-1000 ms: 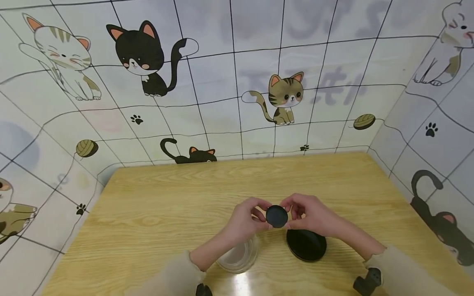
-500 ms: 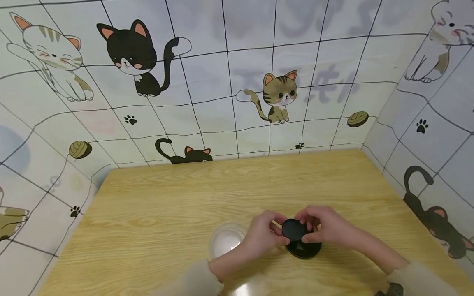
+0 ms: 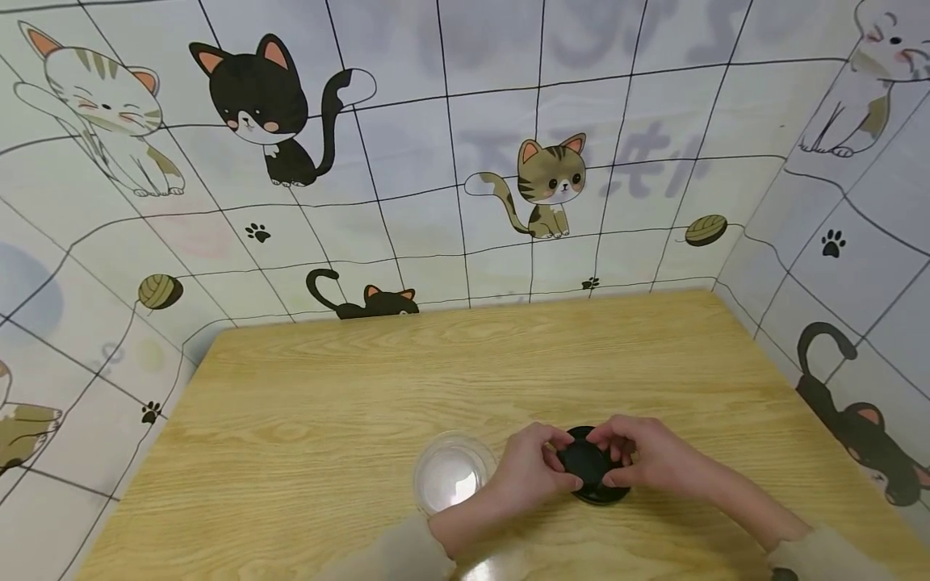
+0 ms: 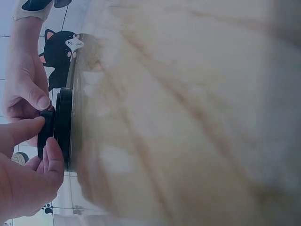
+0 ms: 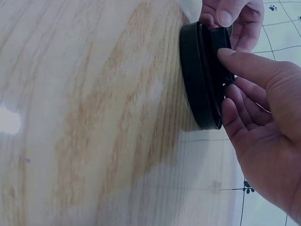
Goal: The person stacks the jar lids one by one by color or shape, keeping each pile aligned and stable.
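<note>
A small, round black piece (image 3: 584,462) is pinched between my two hands just over a larger round black dish or lid (image 3: 605,497) on the table. My left hand (image 3: 534,466) grips its left edge with thumb and fingers, and my right hand (image 3: 651,458) grips the opposite edge. From the side, in the right wrist view, the small piece (image 5: 220,40) sits against or barely above the top of the large black one (image 5: 192,70); whether they touch is unclear. A clear round container (image 3: 419,478) stands left of my left hand, partly covered by that forearm.
The wood-grain table (image 3: 327,403) spreads out around the hands. A white wall covering (image 3: 407,161) with printed cats and grid lines encloses its back and sides. Light glares off the table near the front.
Both hands have brought the small black piece rightward and down, from in front of the clear container onto or just over the larger black dish. The view has shifted slightly.
</note>
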The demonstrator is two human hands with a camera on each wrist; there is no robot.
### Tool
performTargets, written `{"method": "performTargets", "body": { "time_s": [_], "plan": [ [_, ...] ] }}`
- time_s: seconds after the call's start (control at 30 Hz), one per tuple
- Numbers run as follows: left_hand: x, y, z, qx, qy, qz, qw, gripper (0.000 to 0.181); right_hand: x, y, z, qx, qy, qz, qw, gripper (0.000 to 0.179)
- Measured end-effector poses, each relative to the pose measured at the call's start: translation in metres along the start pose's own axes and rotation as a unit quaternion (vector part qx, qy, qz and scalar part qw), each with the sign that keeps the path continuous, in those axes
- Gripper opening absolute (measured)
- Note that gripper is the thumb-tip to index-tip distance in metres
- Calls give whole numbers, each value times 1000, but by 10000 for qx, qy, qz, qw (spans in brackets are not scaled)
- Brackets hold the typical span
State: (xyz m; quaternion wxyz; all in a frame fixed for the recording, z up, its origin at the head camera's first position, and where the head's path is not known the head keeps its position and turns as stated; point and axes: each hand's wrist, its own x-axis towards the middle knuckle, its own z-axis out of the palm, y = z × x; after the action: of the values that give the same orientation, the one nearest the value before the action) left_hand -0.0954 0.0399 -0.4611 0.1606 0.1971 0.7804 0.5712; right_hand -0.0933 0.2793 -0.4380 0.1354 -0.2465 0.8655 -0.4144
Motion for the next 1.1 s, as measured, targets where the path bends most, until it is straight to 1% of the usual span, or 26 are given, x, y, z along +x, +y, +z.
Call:
{"method": "performTargets", "body": {
  "time_s": [0.1,0.17,0.33,0.43,0.63,0.93,1.1],
  "plan": [
    [1,0,0,70,59,40,9999,43,1,0,2,-104,55,-19,9999,44],
    [2,0,1,125,87,147,9998,44,2,0,3,-209,72,-18,9998,44],
    [5,0,1,191,81,258,9995,44,4,0,2,-370,72,-46,9993,44],
    [7,-1,2,214,40,215,9995,44,4,1,3,-405,68,-75,9991,43],
    [10,-4,1,406,3,122,9991,43,6,1,3,-574,-16,-106,9983,42],
    [15,-6,-1,705,17,100,9975,43,13,-1,2,-858,-206,-23,9961,42],
    [15,-5,-1,615,94,61,9980,44,16,2,2,-948,-174,-179,9952,45]
  ]
}}
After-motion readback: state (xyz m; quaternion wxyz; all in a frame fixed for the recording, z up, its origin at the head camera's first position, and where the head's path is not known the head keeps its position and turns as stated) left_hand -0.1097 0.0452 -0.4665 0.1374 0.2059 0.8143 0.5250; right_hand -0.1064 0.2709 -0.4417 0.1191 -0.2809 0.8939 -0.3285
